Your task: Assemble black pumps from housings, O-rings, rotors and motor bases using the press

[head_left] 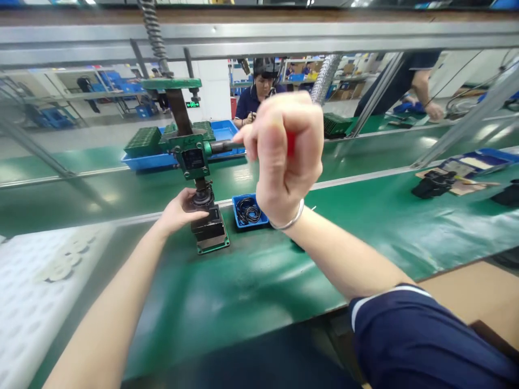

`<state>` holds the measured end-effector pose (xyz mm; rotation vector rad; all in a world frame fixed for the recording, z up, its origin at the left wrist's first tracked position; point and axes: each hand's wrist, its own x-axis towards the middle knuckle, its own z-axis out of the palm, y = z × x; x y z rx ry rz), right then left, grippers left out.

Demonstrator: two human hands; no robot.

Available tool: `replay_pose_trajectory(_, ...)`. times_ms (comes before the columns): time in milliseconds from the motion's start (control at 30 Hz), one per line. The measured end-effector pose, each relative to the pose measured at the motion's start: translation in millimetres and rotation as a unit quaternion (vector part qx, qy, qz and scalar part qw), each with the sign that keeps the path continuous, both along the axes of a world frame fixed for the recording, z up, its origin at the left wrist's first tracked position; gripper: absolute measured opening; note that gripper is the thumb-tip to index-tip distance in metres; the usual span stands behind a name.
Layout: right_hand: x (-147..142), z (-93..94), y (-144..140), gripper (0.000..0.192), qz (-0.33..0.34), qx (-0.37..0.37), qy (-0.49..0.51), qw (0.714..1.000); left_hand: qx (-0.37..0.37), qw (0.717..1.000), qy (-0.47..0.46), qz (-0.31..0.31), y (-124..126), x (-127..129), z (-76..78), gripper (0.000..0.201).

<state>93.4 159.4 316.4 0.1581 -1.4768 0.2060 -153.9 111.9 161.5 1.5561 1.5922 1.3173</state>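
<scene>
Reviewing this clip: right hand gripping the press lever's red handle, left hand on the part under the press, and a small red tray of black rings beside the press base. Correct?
Not quite. In the head view the small tray of black rings is blue, not red. The rest stands: the right hand grips the red handle, and the left hand rests on the part under the press.

Bright overhead light is flooding the scene and glaring in soft white patches on the green tabletop (365, 227). The raised right hand (286, 154) is blurring slightly. Straight rails are bending near the edges, and the background is looking soft.
</scene>
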Motion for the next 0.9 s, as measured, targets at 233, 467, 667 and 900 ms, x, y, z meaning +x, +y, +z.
replay_pose_trajectory(233,-3.4,15.8,2.8,0.015,0.034,0.013,-0.047,0.998,-0.003,1.0,-0.011,0.001,-2.0,-0.3,-0.7,0.067)
replay_pose_trajectory(467,-0.7,3.6,1.2,0.017,-0.017,0.008,-0.035,0.999,-0.016,1.0,0.002,-0.009,-2.8,-2.8,-1.1,0.07)
replay_pose_trajectory(667,-4.9,14.0,6.4,0.015,0.012,0.043,-0.037,0.998,-0.02,1.0,-0.006,-0.005,-7.9,-1.4,-0.2,0.071)
replay_pose_trajectory(900,1.7,13.1,3.6,0.026,-0.033,-0.032,-0.083,0.996,-0.029,0.999,0.041,0.018,-3.9,1.1,0.9,0.071)
